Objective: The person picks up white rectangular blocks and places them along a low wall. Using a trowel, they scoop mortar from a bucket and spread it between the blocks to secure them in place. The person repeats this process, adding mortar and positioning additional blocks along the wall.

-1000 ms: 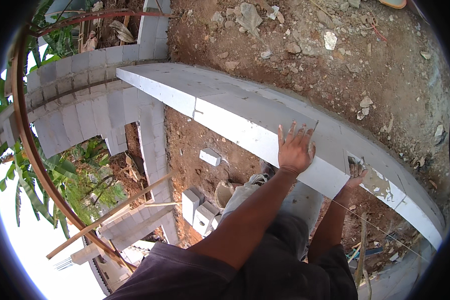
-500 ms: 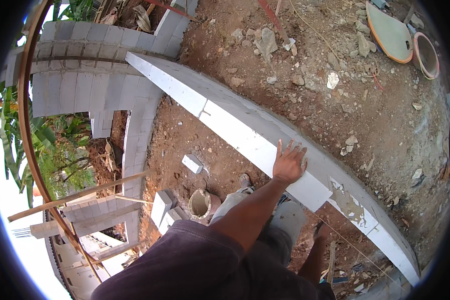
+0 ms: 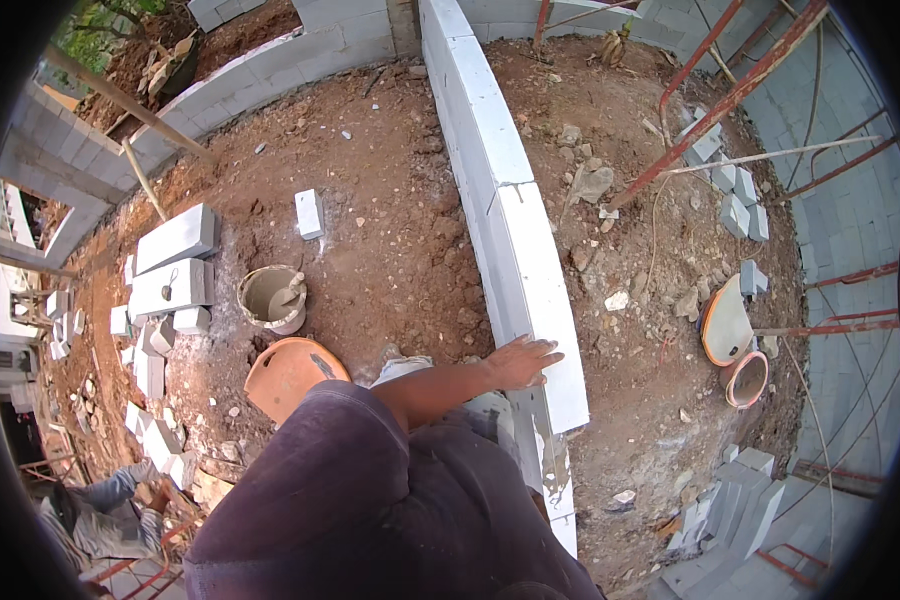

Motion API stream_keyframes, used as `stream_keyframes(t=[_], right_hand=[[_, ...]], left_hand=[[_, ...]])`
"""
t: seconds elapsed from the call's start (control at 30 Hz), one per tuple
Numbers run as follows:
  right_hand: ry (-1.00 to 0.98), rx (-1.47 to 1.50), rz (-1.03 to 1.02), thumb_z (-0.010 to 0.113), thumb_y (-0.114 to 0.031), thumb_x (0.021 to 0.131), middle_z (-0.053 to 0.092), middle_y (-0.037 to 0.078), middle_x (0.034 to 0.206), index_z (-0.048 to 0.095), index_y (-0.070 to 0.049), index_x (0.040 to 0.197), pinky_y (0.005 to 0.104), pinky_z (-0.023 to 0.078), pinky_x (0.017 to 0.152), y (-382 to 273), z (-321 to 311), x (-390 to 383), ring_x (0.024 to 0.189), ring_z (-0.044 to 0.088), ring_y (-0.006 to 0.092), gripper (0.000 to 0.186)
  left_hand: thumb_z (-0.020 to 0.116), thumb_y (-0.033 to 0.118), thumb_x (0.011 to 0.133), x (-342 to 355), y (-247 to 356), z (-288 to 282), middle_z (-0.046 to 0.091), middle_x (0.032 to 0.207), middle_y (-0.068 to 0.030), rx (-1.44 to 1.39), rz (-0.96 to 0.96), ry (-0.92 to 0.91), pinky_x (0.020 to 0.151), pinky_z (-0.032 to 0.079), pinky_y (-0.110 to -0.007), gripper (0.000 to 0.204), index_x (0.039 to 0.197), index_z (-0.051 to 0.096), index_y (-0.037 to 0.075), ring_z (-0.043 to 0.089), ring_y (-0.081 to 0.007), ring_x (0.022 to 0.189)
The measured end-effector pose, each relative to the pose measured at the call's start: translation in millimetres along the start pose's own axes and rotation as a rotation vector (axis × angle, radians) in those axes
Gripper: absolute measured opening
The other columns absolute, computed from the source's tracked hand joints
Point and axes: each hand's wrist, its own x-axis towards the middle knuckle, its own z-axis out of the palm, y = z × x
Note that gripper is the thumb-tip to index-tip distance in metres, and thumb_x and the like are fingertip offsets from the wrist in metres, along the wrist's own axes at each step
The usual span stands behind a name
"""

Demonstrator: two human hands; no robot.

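My left hand (image 3: pixel 520 362) rests with fingers spread on the end block (image 3: pixel 560 390) of a wall of pale blocks (image 3: pixel 505 150) running away from me, my forearm reaching over from the left. Patches of mortar (image 3: pixel 555 465) show on the lower blocks just below it. My right hand is not visible, hidden behind my body. Left of the wall stand a bucket (image 3: pixel 260 308) with a trowel (image 3: pixel 288 290) in it and an orange tub (image 3: pixel 280 390) on the dirt.
Loose blocks (image 3: pixel 175 240) lie at left and stacked blocks (image 3: pixel 745 500) at lower right. Red metal bars (image 3: pixel 725 110) and poles cross the right side near another tub (image 3: pixel 725 320) and bucket (image 3: pixel 745 380). A co-worker (image 3: pixel 110 510) is at lower left.
My view has swung round, so the wall now runs straight ahead and a co-worker appears. My left hand stays on the block; my right hand has dropped out of sight.
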Motion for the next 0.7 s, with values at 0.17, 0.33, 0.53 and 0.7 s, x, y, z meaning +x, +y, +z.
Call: stream_keyframes(t=[0.17,0.33,0.53,0.7], right_hand=[[-0.179,-0.6,-0.152,0.069,-0.001,0.088,0.069,0.007,0.107,0.058,-0.008,0.137,0.031,0.054,0.073,-150,14,-9,0.091,0.066,0.0187,0.052],[0.007,-0.779,-0.205,0.058,-0.003,0.091,0.068,0.002,0.104,0.055,-0.009,0.142,0.0311,0.053,0.073,-280,99,3,0.091,0.065,0.0131,0.051],[0.018,-0.8,-0.428,0.056,-0.013,0.101,0.069,0.008,0.114,0.054,-0.008,0.142,0.0361,0.051,0.084,-370,256,-52,0.097,0.065,0.0182,0.041],[-0.046,-1.147,-0.335,0.057,-0.007,0.099,0.07,0.009,0.104,0.062,0.001,0.13,0.0295,0.051,0.081,-366,286,-55,0.088,0.068,0.0162,0.033]], left_hand=[[0.056,0.048,0.097,-199,-163,13,0.053,0.144,-0.0257,-0.537,-0.732,0.135,0.112,0.04,-0.046,0.065,0.145,0.049,0.005,0.051,-0.0416,0.133],[0.062,0.038,0.097,-485,-289,150,0.069,0.119,-0.0201,-0.876,-1.44,1.369,0.097,0.049,-0.041,0.05,0.13,0.06,-0.001,0.065,-0.0322,0.113],[0.063,0.04,0.097,-691,-222,277,0.069,0.118,-0.0219,-0.652,-1.816,1.003,0.095,0.051,-0.041,0.052,0.13,0.063,-0.001,0.067,-0.033,0.108],[0.062,0.033,0.098,-669,-179,430,0.072,0.104,-0.0131,-1.078,-1.662,1.504,0.086,0.052,-0.04,0.041,0.114,0.066,-0.005,0.066,-0.0255,0.094]])
